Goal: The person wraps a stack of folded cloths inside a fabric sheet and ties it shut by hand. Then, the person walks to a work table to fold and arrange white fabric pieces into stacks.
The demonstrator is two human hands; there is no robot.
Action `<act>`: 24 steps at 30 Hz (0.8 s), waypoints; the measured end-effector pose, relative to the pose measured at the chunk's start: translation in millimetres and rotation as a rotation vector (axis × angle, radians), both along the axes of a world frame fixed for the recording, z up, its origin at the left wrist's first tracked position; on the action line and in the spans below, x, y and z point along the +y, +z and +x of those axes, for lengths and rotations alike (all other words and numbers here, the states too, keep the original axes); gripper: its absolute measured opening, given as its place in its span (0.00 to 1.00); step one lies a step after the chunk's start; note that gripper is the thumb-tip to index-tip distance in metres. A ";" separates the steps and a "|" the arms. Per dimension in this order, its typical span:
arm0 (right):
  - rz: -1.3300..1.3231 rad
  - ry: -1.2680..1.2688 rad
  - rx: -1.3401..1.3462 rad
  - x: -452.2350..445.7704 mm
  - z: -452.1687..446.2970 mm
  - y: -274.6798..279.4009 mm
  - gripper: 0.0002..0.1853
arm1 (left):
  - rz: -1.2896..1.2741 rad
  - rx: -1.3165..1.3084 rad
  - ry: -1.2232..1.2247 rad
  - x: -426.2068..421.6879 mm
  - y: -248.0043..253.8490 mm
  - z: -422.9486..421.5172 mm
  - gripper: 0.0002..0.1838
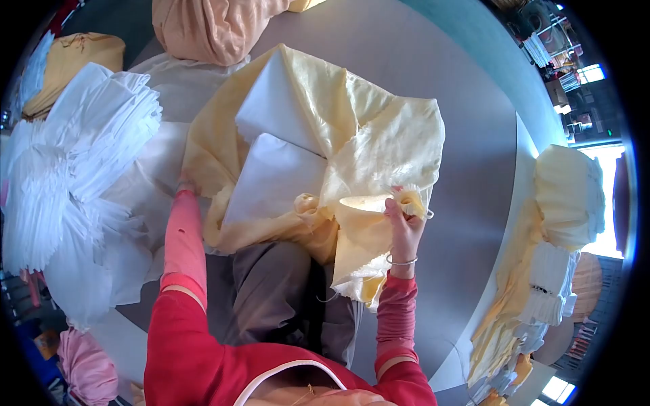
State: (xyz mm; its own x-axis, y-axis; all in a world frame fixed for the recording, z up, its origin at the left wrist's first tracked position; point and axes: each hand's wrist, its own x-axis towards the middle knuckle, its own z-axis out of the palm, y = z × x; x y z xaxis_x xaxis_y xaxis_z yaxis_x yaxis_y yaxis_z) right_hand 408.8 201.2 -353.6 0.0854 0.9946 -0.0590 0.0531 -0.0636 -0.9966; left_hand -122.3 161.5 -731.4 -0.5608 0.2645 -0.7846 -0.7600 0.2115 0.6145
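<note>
A pale yellow cloth (389,139) lies partly wrapped round white folded fabric (279,172) on the grey table before me. A knotted bunch of the cloth sits at its near side. My right hand (407,227), with a bangle on its wrist, is closed on a frayed corner of the yellow cloth at the right. Below that hand, a loose flap of the cloth hangs toward my lap. At the left edge of the bundle, my left hand (187,183) touches the yellow cloth; its fingers are mostly hidden there.
A large heap of white fabric (95,155) stands at the left. Beyond the bundle is a peach cloth bundle (210,27). A tan bundle (81,64) sits far left, a pink one (87,365) near left. Yellow and white cloth piles (565,196) line the right side.
</note>
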 end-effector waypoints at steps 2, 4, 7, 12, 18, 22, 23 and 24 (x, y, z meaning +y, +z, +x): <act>-0.005 0.007 -0.004 -1.2 2.2 -1.6 0.11 | 0.001 0.004 0.041 0.6 -2.3 3.0 0.15; -0.011 0.014 -0.015 -2.3 6.1 -3.4 0.11 | 0.015 0.020 0.088 -0.1 -4.5 6.6 0.16; -0.030 -0.009 -0.020 -6.6 7.2 -2.3 0.10 | 0.054 0.034 0.139 -4.4 -9.0 9.1 0.16; -0.044 -0.003 -0.089 -10.3 12.3 -9.4 0.11 | 0.118 -0.048 0.138 0.5 -2.9 -0.3 0.17; -0.027 -0.011 -0.088 -8.6 10.9 -9.5 0.11 | 0.081 -0.071 0.242 -2.2 -7.0 -7.1 0.16; -0.035 -0.032 -0.080 -7.4 10.6 -20.6 0.11 | 0.116 -0.052 0.369 -3.7 -22.1 -10.5 0.15; -0.040 -0.030 -0.087 -6.9 10.9 -21.1 0.11 | 0.118 -0.063 0.371 -2.0 -21.0 -11.3 0.15; -0.046 -0.017 -0.091 -7.0 10.3 -20.3 0.11 | 0.127 -0.068 0.372 1.4 -18.9 -14.4 0.15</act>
